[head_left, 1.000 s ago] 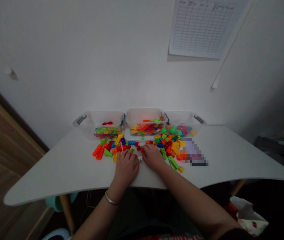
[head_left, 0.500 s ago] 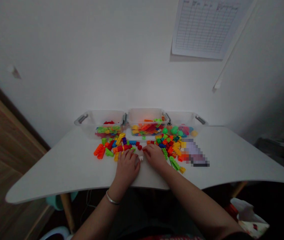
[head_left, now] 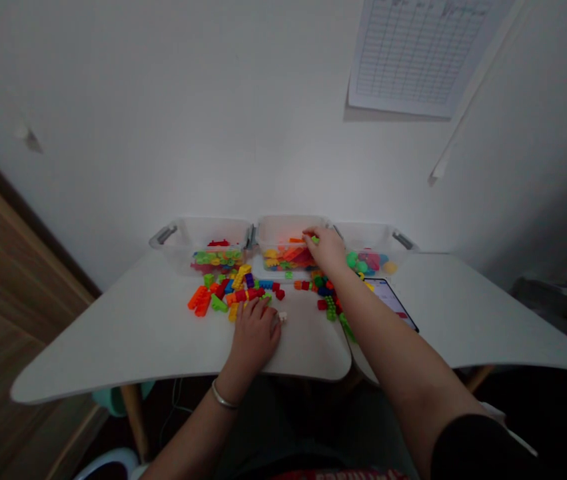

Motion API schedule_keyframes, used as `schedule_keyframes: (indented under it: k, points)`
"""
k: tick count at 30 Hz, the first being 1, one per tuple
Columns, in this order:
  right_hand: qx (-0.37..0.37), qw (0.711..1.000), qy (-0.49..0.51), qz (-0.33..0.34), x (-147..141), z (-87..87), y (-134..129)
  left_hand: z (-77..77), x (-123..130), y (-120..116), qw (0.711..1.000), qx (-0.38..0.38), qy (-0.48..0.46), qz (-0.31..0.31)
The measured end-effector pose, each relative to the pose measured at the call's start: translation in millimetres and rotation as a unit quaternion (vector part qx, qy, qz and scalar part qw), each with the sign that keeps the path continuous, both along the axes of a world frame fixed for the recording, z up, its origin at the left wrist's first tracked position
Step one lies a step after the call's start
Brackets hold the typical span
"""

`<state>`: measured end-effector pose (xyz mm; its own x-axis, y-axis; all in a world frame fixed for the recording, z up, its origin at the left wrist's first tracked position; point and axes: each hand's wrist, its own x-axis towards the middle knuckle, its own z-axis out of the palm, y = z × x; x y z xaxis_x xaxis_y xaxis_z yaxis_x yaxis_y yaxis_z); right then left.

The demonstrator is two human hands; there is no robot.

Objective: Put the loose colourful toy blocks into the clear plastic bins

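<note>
Left hand: I saw the left hand (head_left: 254,337) palm down near the middle of the desk's (head_left: 128,340) front edge, its fingers curved and slightly spread; I could not tell whether it gripped anything.
White block: the white block (head_left: 283,317) lay just beside that hand, on its thumb side.
Right hand: I watched the right hand (head_left: 328,252) at the middle bin (head_left: 290,223) by the back edge, fingers bent; whether they pinched a piece, I could not make out.
Loose bricks: they lay across the desk's middle, with orange bricks (head_left: 199,301) toward the left edge.
Side bins: the left bin (head_left: 208,230) and right bin (head_left: 370,233) stood along the back edge, colored pieces inside.
Screen device: the screen device (head_left: 388,298) lay toward the right edge, partly behind the forearm.
</note>
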<state>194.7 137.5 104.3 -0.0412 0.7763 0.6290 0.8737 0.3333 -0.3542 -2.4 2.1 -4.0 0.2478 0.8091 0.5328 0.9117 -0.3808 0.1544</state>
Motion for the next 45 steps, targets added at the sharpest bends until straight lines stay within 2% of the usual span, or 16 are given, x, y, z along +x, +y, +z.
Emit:
schedule_keyframes:
  k: [3, 8, 16, 19, 22, 24, 28, 31, 33, 36, 39, 45]
  points:
    - [-0.021, 0.998, -0.059, -0.024, -3, -3.3, 2, -0.4, -1, 0, 1.000, -0.004, 0.002, 0.001]
    - [0.027, 0.995, -0.092, 0.005, -2, -12.1, -2, 0.2, 1, -1, 1.000, -0.007, 0.002, 0.004]
    - [0.017, 0.992, -0.120, 0.038, 6, -31.1, -7, -0.1, 0, -1, 1.000, 0.002, -0.003, 0.001]
    - [0.023, 0.992, -0.110, 0.057, 11, -33.4, -10, 0.4, 0, -1, 1.000, -0.001, 0.004, 0.002]
    - [0.039, 0.996, -0.053, 0.066, 13, -39.6, -19, 1.0, 1, -1, 1.000, -0.003, 0.009, 0.005]
    - [0.056, 0.996, -0.006, 0.066, 9, -50.5, -31, 1.1, 1, -1, 1.000, -0.004, 0.008, 0.006]
    - [0.070, 0.993, 0.047, 0.087, -5, -85.4, -67, 0.9, 1, -1, 1.000, -0.003, 0.006, 0.006]
    - [0.025, 0.987, 0.027, 0.159, -14, -107.4, -94, 1.0, 1, -1, 1.000, -0.006, 0.009, 0.006]
    - [-0.024, 0.977, 0.004, 0.211, -18, -114.1, -107, 1.0, 2, -1, 1.000, -0.009, 0.013, 0.006]
    - [-0.093, 0.965, -0.018, 0.243, -19, -114.1, -116, 0.9, 1, -1, 1.000, -0.011, 0.018, 0.005]
    - [-0.141, 0.964, -0.017, 0.225, -19, -109.3, -118, 0.4, 1, -1, 1.000, -0.012, 0.017, 0.004]
    - [-0.145, 0.964, -0.051, 0.219, -22, -104.6, -118, -0.9, 1, 0, 1.000, -0.011, 0.014, 0.006]
